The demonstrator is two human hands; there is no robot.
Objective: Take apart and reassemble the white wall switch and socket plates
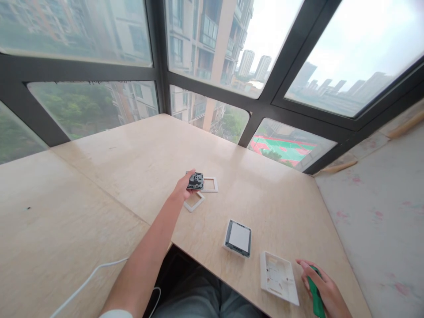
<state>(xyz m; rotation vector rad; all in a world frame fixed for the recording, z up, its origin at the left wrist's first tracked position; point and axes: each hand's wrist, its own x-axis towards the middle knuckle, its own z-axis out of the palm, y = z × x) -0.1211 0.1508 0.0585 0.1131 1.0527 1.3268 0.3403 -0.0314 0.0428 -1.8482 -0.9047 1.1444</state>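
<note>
My left hand [184, 186] reaches out over the wooden table [139, 150] and grips a dark grey socket module [195, 180], held just above the surface. Two white square frames lie right by it: one [210, 184] to its right, another [194, 202] just below. My right hand [323, 287] rests at the table's near right edge, fingers closed around a green tool handle [316, 297]. Beside that hand lies a white mounting box [277, 278]. A switch unit with a white face and grey rim [238, 238] sits between the two hands.
Large dark-framed windows [265, 95] wrap the far side of the table. A white cable [82, 285] runs over the near left part. A pale stone ledge [380, 198] lies to the right. My legs show under the table's cut-out.
</note>
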